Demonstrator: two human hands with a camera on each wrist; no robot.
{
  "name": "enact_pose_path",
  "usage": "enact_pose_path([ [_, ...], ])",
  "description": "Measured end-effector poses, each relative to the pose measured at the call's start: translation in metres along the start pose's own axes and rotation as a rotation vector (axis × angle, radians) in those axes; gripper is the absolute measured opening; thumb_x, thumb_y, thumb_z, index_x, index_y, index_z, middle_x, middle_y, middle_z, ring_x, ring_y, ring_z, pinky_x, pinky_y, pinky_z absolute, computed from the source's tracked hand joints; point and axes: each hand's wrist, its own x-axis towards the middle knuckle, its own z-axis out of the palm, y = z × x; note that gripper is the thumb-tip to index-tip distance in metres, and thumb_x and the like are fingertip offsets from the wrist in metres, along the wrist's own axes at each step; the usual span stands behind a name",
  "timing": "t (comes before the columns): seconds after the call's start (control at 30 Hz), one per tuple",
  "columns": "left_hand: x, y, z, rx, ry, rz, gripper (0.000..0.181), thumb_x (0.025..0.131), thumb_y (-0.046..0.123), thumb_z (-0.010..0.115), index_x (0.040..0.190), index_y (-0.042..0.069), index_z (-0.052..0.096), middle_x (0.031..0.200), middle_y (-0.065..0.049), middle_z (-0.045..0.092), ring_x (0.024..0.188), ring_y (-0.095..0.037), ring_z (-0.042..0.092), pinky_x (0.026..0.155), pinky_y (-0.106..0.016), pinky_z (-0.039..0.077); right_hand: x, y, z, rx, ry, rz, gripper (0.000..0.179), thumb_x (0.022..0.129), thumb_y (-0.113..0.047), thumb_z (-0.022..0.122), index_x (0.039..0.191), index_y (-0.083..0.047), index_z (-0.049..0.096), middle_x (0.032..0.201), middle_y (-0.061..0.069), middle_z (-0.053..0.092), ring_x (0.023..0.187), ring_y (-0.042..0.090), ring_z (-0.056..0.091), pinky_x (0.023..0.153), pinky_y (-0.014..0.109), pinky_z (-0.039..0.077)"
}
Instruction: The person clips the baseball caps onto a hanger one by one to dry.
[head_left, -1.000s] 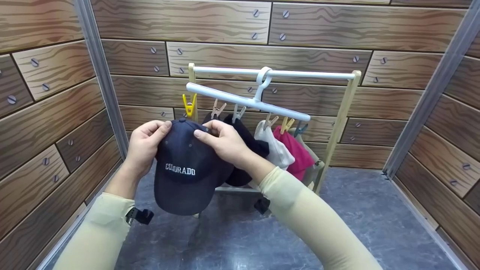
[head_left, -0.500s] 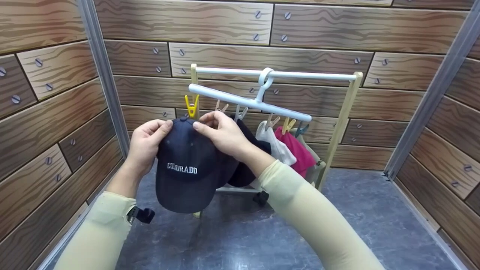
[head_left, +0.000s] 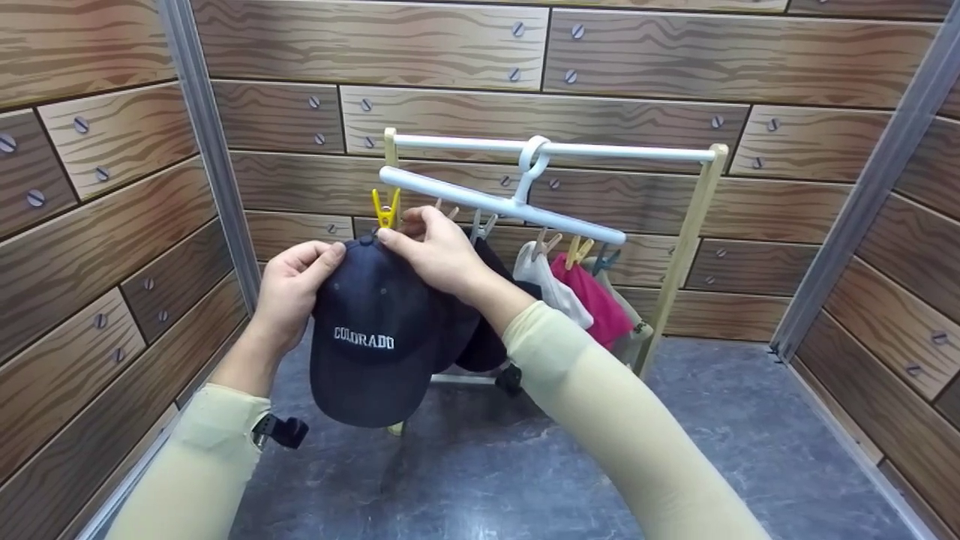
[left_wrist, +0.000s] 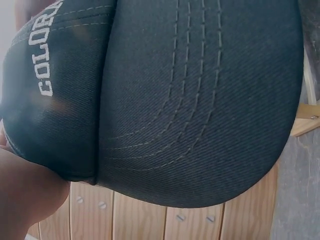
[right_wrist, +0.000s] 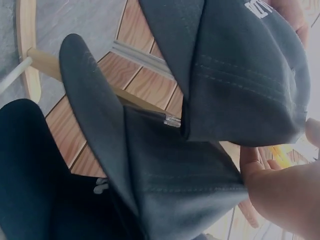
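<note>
A navy baseball cap with COLORADO on its front hangs brim down. My left hand pinches the left edge of its crown between thumb and fingers. My right hand is at the crown's upper right, thumb just below a yellow clothespin. In the right wrist view, a gap separates that thumb from the fingers, with yellow showing between. Whether the clothespin grips the cap is hidden. The cap's brim fills the left wrist view.
Tilted on a rack's white bar is a pale hanger with several clothespins. Dark caps, a white cap, a pink cap and a beige one hang close on the right. Wood-patterned walls enclose the grey floor.
My right hand has slid up and slightly left from the cap's crown toward the yellow clothespin. My left hand keeps its hold, and the cap has barely moved.
</note>
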Motion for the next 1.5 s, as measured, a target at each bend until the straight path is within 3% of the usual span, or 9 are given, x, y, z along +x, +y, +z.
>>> enact_pose_path([
  [0.23,-0.001,0.0,-0.001,0.006,0.002,0.01,0.025,0.11,0.007,0.068,0.086,0.007,0.076,0.076,0.0,0.067,0.065,-0.01,0.063,0.059,-0.024,0.053,0.008,-0.003,0.009,0.032,0.021,0.034,0.056,0.11,-0.033,0.073,0.152,0.001,0.059,0.143,0.016,0.071,0.133,0.022,0.067,0.112,0.032,0.05],
  [0.47,-0.001,0.001,-0.003,0.029,0.0,0.016,0.025,0.11,0.009,0.069,0.086,0.006,0.075,0.075,0.0,0.067,0.065,-0.01,0.062,0.058,-0.024,0.052,0.016,-0.004,0.014,0.261,0.023,0.075,0.051,0.115,-0.021,0.065,0.155,0.007,0.052,0.139,0.021,0.072,0.123,0.034,0.075,0.099,0.031,0.059],
  [0.7,-0.002,0.001,-0.005,0.031,0.0,0.015,0.026,0.11,0.009,0.07,0.085,0.004,0.075,0.076,0.0,0.068,0.065,-0.011,0.062,0.059,-0.025,0.052,0.017,-0.006,0.015,0.456,-0.003,0.081,0.056,0.114,-0.012,0.064,0.161,0.01,0.043,0.153,0.028,0.062,0.127,0.04,0.071,0.1,0.036,0.061],
  [0.87,-0.003,0.0,-0.006,0.017,0.008,0.011,0.026,0.11,0.007,0.069,0.085,0.005,0.075,0.075,0.0,0.067,0.065,-0.01,0.062,0.059,-0.024,0.052,0.016,-0.007,0.015,0.437,0.007,0.073,0.055,0.113,-0.011,0.066,0.161,0.008,0.046,0.149,0.025,0.065,0.123,0.032,0.072,0.094,0.035,0.061],
  [1.13,-0.004,0.0,-0.006,0.014,0.006,0.005,0.025,0.11,0.007,0.069,0.086,0.006,0.076,0.076,0.001,0.068,0.065,-0.01,0.063,0.06,-0.024,0.053,0.011,-0.007,0.014,0.44,0.048,0.057,0.042,0.112,-0.013,0.068,0.147,0.006,0.058,0.132,0.025,0.074,0.118,0.037,0.072,0.083,0.028,0.058],
  [1.3,-0.006,0.002,-0.005,-0.009,0.012,0.005,0.027,0.11,0.005,0.067,0.085,0.008,0.074,0.075,0.001,0.067,0.065,-0.01,0.062,0.059,-0.024,0.053,0.007,-0.004,0.017,0.424,0.085,0.043,0.04,0.11,-0.014,0.073,0.143,0.005,0.061,0.124,0.019,0.077,0.104,0.022,0.074,0.084,0.027,0.059],
  [1.5,-0.009,0.001,-0.006,-0.015,-0.008,0.005,0.026,0.111,0.006,0.067,0.086,0.005,0.075,0.076,0.0,0.068,0.066,-0.01,0.064,0.06,-0.025,0.054,0.001,-0.004,0.019,0.428,0.126,0.001,0.042,0.107,-0.01,0.076,0.142,0.006,0.061,0.112,0.013,0.078,0.1,0.024,0.076,0.083,0.026,0.06],
])
